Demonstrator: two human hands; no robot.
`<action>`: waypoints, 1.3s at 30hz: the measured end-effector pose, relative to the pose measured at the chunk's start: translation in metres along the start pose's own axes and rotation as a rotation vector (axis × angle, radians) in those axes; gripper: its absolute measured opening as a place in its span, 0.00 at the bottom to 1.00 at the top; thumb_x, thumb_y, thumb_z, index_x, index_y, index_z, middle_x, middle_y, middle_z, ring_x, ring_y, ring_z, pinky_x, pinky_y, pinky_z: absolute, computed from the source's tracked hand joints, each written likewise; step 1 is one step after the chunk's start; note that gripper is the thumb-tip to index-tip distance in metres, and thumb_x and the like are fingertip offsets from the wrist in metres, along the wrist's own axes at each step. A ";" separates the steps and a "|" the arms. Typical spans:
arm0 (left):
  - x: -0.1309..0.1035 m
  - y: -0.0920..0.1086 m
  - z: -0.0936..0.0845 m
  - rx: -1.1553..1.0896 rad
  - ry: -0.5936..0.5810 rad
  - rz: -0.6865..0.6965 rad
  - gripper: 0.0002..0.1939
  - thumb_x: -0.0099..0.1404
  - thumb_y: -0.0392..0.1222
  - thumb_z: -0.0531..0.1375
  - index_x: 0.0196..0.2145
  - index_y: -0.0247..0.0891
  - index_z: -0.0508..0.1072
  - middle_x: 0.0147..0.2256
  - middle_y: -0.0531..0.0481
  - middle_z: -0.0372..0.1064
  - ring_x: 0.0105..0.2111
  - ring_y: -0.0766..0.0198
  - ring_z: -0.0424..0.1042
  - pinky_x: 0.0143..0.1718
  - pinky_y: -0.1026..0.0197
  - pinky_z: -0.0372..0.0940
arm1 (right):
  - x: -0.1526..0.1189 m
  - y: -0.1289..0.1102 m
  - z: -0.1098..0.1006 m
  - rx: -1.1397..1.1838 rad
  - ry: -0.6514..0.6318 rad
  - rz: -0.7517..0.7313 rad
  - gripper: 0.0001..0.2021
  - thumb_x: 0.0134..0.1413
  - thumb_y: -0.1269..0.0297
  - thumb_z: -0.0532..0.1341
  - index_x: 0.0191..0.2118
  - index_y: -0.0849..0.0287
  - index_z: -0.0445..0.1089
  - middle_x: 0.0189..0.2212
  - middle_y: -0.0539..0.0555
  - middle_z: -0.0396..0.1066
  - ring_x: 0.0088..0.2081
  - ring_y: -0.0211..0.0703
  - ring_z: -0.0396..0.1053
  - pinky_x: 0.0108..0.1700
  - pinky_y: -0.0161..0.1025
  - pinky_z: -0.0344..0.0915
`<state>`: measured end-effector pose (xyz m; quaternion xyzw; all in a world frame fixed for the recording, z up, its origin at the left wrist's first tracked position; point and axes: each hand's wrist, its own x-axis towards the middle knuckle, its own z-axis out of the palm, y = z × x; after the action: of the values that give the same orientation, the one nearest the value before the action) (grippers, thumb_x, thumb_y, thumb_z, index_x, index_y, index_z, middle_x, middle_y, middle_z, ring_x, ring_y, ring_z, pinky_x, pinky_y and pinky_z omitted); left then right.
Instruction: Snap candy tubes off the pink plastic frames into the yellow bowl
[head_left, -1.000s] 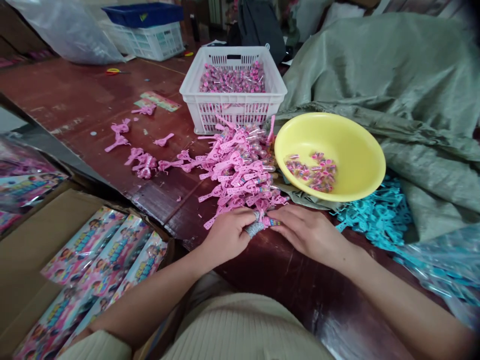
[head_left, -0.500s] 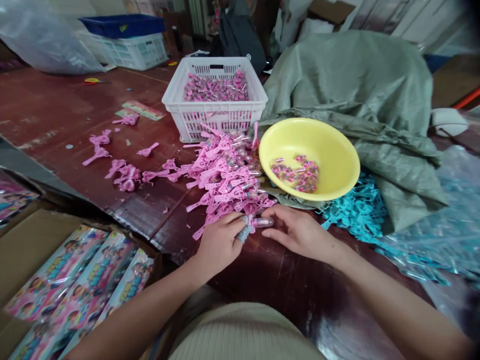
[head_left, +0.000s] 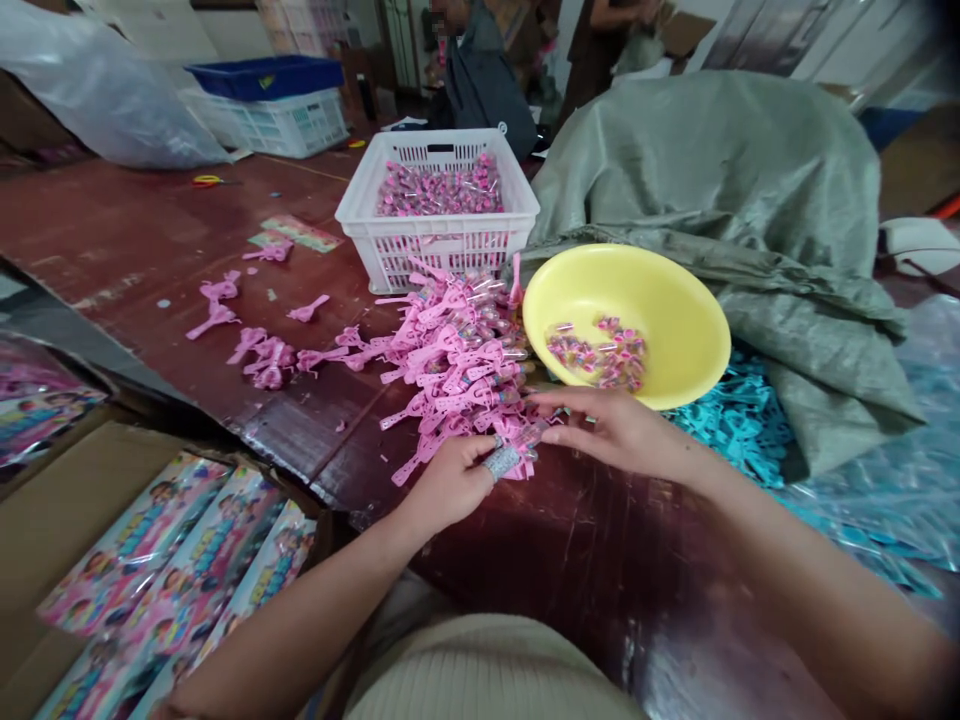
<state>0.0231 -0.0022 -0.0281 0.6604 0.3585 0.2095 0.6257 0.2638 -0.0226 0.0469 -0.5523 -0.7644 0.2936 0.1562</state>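
Note:
A heap of pink plastic pieces (head_left: 442,370), with flat handles and clear tubes, lies in front of me. My left hand (head_left: 457,482) is at its near edge, thumb and forefinger apart, a silvery-grey wrap around one digit. I cannot make out anything held in it. My right hand (head_left: 611,432) reaches in from the right, its thumb and fingers around the clear tube (head_left: 529,432) of a pink piece at the heap's front right. Beyond that hand stands a yellow basin (head_left: 686,330) with small clear-and-pink capsules (head_left: 604,355) inside.
Behind the heap is a white crate (head_left: 442,228) of pink-ended tubes. Loose pink pieces (head_left: 262,355) are scattered leftward. Turquoise pieces (head_left: 742,420) lie under a grey-green sheet (head_left: 712,170). An open carton (head_left: 97,470) holds printed packs at lower left. Yellow scissors (head_left: 208,181) lie farther back.
The pink piece with a clear tube, held in my left hand before, is now over the heap's front edge by my right fingers. My left hand has loosened. The view has shifted slightly.

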 end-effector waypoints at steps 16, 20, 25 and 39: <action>0.001 -0.007 -0.009 0.205 0.016 0.126 0.09 0.67 0.38 0.54 0.30 0.35 0.70 0.26 0.52 0.65 0.29 0.65 0.63 0.31 0.63 0.54 | 0.013 0.012 0.007 0.130 -0.009 -0.035 0.21 0.65 0.51 0.58 0.60 0.53 0.67 0.48 0.53 0.76 0.44 0.38 0.74 0.48 0.38 0.71; -0.001 -0.010 -0.017 -0.017 0.039 -0.004 0.14 0.72 0.49 0.52 0.34 0.36 0.69 0.24 0.53 0.64 0.22 0.67 0.59 0.26 0.63 0.54 | 0.038 0.075 -0.030 -0.336 0.078 0.345 0.20 0.66 0.53 0.54 0.56 0.57 0.72 0.49 0.61 0.74 0.48 0.52 0.73 0.52 0.52 0.69; 0.004 -0.012 -0.010 0.000 0.092 0.102 0.11 0.65 0.46 0.63 0.38 0.35 0.71 0.37 0.49 0.71 0.41 0.59 0.69 0.45 0.60 0.64 | 0.053 0.138 -0.034 -0.408 -0.154 0.418 0.09 0.55 0.62 0.62 0.29 0.60 0.76 0.33 0.61 0.76 0.37 0.55 0.74 0.43 0.55 0.69; 0.012 0.000 -0.003 -0.268 0.053 0.083 0.13 0.63 0.46 0.67 0.40 0.33 0.76 0.36 0.49 0.73 0.39 0.60 0.70 0.47 0.60 0.63 | -0.010 -0.002 0.015 0.327 0.105 -0.051 0.16 0.63 0.58 0.62 0.53 0.55 0.73 0.47 0.54 0.77 0.46 0.39 0.76 0.51 0.37 0.74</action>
<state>0.0290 0.0083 -0.0293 0.5794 0.3163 0.2985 0.6893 0.2566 -0.0363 0.0370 -0.5146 -0.7109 0.3810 0.2909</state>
